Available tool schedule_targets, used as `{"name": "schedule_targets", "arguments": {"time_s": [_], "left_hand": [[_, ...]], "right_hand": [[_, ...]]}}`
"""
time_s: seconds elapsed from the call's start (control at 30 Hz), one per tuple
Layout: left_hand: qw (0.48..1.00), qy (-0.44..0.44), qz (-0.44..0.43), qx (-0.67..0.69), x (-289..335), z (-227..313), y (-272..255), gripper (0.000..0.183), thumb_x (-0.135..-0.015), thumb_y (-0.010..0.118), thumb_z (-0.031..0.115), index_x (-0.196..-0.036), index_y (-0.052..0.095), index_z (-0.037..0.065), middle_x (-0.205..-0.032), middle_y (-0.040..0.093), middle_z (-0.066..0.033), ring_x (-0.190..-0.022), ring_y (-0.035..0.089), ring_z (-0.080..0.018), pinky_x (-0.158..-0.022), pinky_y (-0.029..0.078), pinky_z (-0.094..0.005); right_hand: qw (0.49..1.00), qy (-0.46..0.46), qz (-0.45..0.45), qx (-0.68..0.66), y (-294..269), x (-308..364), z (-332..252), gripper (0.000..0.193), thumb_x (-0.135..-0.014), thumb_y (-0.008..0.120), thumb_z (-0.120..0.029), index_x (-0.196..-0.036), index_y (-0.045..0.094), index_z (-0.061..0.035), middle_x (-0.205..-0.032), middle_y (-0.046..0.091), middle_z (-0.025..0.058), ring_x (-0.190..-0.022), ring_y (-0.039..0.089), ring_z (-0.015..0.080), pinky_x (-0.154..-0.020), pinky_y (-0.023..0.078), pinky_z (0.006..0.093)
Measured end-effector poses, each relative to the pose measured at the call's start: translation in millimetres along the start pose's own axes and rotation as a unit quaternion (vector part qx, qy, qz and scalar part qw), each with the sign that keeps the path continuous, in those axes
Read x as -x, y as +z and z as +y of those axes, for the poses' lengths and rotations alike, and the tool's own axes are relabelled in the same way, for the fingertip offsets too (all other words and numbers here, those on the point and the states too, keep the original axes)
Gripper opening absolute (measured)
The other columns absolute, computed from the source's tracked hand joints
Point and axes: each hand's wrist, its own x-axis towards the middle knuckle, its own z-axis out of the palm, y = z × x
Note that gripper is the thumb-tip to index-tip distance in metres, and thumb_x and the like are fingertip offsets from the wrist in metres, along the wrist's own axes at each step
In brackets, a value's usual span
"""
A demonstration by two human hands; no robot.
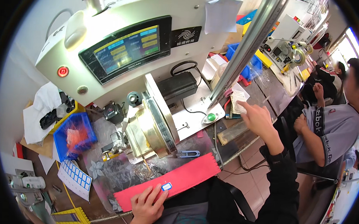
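A long red cloth strip with jagged edges lies slantwise at the front of the table. My left hand rests on its near-left part, fingers stretched flat. Right beside the fingertips, a small white label with a blue border sits on the strip. Off to the right, my right hand is raised with its index finger extended and nothing visible in it. That finger is near a handwritten paper note. Beyond the strip stands a machine's metal drum, with blue thread snips beside it.
The white machine housing carries a lit touchscreen. A green button sits on its base, below a metal post. At left are a blue bin and a label sheet. A seated person is at right.
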Motion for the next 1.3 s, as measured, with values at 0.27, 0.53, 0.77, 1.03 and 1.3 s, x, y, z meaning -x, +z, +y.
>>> {"name": "schedule_targets", "arguments": {"time_s": [0.27, 0.53, 0.77, 1.03, 1.3], "left_hand": [[0.999, -0.009, 0.01, 0.041, -2.6, 6.5, -0.5, 0.049, -0.07, 0.07, 0.013, -0.118, 0.073, 0.021, -0.137, 0.063, -0.0031, -0.122, 0.056, -0.0252, -0.096, 0.038, -0.0424], [0.998, -0.028, -0.002, 0.06, -0.9, 5.2, -0.4, 0.053, -0.07, 0.072, 0.01, -0.121, 0.069, 0.019, -0.135, 0.063, -0.0065, -0.12, 0.057, -0.0277, -0.095, 0.039, -0.043], [0.985, -0.05, 0.033, 0.162, -5.0, 2.7, -5.8, 0.066, -0.067, 0.078, 0.011, -0.129, 0.057, 0.013, -0.138, 0.055, -0.0163, -0.118, 0.058, -0.0374, -0.093, 0.041, -0.0467], [0.985, -0.027, 0.035, 0.166, -9.4, 4.9, -1.0, 0.064, -0.068, 0.081, 0.014, -0.128, 0.061, 0.017, -0.142, 0.054, -0.0129, -0.126, 0.054, -0.0347, -0.098, 0.038, -0.0457], [0.99, -0.053, 0.028, 0.129, -4.4, 7.7, 1.5, 0.056, -0.069, 0.08, 0.018, -0.123, 0.07, 0.022, -0.143, 0.055, -0.0062, -0.13, 0.051, -0.0283, -0.099, 0.037, -0.0431]], "right_hand": [[0.999, -0.009, 0.034, 0.007, 11.2, 8.1, 21.7, 0.037, -0.087, 0.068, -0.018, -0.124, 0.068, -0.02, -0.088, 0.072, 0.0054, -0.085, 0.066, 0.0252, -0.076, 0.041, 0.0424], [0.97, -0.122, 0.207, 0.029, -18.7, 50.5, -22.9, 0.026, -0.082, 0.07, -0.016, -0.107, 0.074, -0.0168, -0.065, 0.049, -0.0019, -0.066, 0.053, 0.0161, -0.065, 0.036, 0.0353], [0.933, -0.287, 0.19, -0.11, -25.4, 119.5, -136.0, 0.027, -0.081, 0.07, -0.014, -0.108, 0.075, -0.0121, -0.067, 0.043, -0.0076, -0.058, 0.046, 0.0075, -0.059, 0.032, 0.0275], [0.908, -0.298, 0.061, -0.288, -1.4, 131.0, -179.6, 0.045, -0.081, 0.081, -0.032, -0.118, 0.072, -0.0078, -0.101, 0.069, -0.0006, -0.096, 0.07, 0.0144, -0.077, 0.049, 0.0275], [0.899, -0.302, 0.184, -0.26, -12.1, 121.0, -172.1, 0.02, -0.084, 0.078, -0.024, -0.101, 0.074, -0.0146, -0.107, 0.077, 0.0033, -0.102, 0.074, 0.0203, -0.098, 0.051, 0.0432]]}}
